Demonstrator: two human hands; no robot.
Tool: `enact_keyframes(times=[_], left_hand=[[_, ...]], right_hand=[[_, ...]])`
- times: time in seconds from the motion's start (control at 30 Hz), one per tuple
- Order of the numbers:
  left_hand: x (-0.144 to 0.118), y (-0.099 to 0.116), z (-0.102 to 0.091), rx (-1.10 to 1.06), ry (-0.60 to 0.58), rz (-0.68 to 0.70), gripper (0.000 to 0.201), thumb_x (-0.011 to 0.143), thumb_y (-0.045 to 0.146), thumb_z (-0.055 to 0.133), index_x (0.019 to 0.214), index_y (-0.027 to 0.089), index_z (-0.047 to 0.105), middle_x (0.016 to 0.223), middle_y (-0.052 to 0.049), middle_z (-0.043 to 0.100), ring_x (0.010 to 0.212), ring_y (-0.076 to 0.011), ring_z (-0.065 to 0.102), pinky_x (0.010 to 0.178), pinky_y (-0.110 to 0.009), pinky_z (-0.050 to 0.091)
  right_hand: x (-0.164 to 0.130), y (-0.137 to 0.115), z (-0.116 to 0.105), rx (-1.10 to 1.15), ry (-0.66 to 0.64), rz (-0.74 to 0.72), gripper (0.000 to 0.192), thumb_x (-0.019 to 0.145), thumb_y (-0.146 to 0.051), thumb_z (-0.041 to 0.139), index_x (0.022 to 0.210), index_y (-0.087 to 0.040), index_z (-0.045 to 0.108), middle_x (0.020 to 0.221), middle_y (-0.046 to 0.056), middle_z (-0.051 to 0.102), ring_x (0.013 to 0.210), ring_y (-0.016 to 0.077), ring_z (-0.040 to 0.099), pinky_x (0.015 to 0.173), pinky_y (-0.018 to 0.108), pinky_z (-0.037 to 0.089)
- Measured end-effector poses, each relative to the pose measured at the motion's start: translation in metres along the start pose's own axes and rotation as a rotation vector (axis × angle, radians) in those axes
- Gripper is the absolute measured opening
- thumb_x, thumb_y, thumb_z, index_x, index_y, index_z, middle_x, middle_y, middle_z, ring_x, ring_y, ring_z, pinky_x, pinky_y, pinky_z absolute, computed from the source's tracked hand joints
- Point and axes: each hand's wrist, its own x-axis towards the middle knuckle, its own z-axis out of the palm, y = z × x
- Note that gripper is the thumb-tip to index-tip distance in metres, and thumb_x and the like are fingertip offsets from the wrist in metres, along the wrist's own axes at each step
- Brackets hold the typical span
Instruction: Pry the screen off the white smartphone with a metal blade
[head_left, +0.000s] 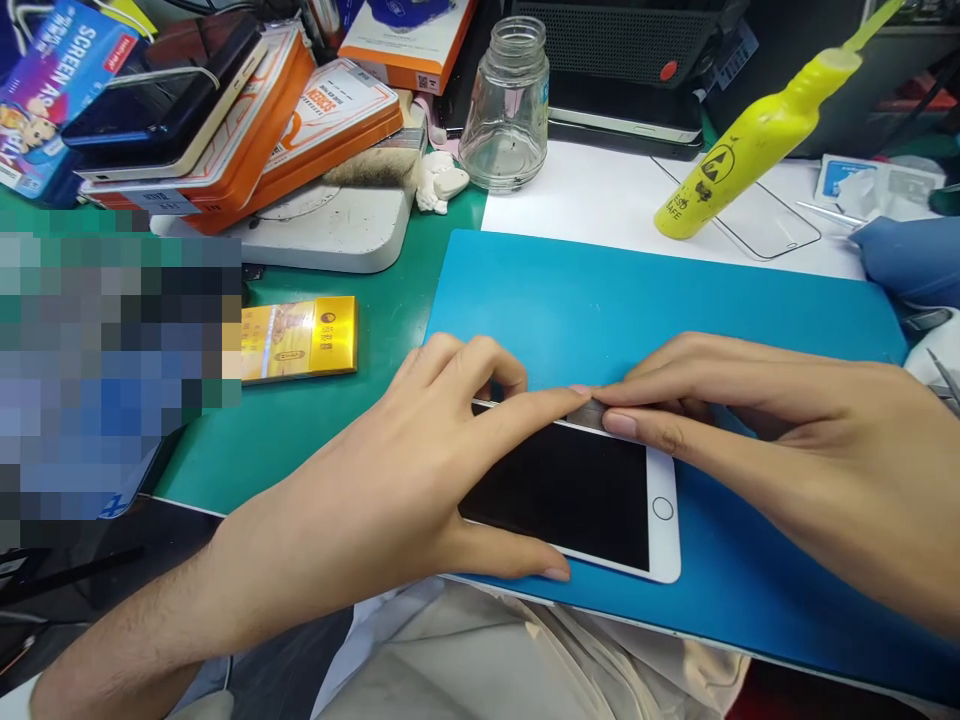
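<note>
A white smartphone (592, 500) with a black screen and a round home button lies on a blue work mat (570, 310). My left hand (442, 460) grips it across its left part, thumb along the near long edge and other fingers at the far edge. Its index fingertip reaches to a thin grey metal blade (587, 414) at the far edge. My right hand (757, 410) pinches this blade between thumb and fingers, flat against the phone's edge. Whether the blade has entered the seam, I cannot tell.
Behind the mat stand a glass jar (510, 110) and a yellow ESD-safe bottle (750, 150). A yellow box (300, 338) lies on the green table at left. Orange-edged boxes (330, 130) with phones on top are stacked at the back left. Tweezers (943, 380) show at the right edge.
</note>
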Motion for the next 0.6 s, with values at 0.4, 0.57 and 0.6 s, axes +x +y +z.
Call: enact_keyframes(times=[0.4,0.57,0.6], left_hand=[[0.001,0.0,0.001,0.001,0.014,0.003,0.097,0.093,0.053,0.09,0.17,0.027,0.038,0.136,-0.006,0.053,0.124,-0.0257,0.049,0.111,-0.04,0.045],[-0.001,-0.001,0.0,-0.005,0.035,0.012,0.088,0.093,0.055,0.089,0.163,0.022,0.046,0.135,-0.006,0.054,0.123,-0.0261,0.049,0.108,-0.04,0.045],[-0.001,-0.001,0.0,-0.009,0.038,0.014,0.088,0.093,0.055,0.089,0.162,0.022,0.046,0.135,-0.006,0.054,0.123,-0.026,0.049,0.109,-0.039,0.045]], right_hand=[[0.004,0.0,0.0,-0.013,-0.02,0.036,0.029,0.095,-0.068,0.075,0.09,-0.04,0.083,0.091,-0.003,0.075,0.072,0.02,0.067,0.056,0.033,0.045],[0.01,-0.004,-0.003,-0.022,-0.078,0.08,0.036,0.092,-0.071,0.075,0.088,-0.037,0.084,0.081,-0.001,0.074,0.067,0.0215,0.067,0.052,0.033,0.046],[0.01,-0.005,-0.003,-0.031,-0.077,0.079,0.032,0.093,-0.067,0.074,0.09,-0.036,0.083,0.082,-0.001,0.074,0.068,0.0214,0.068,0.052,0.033,0.046]])
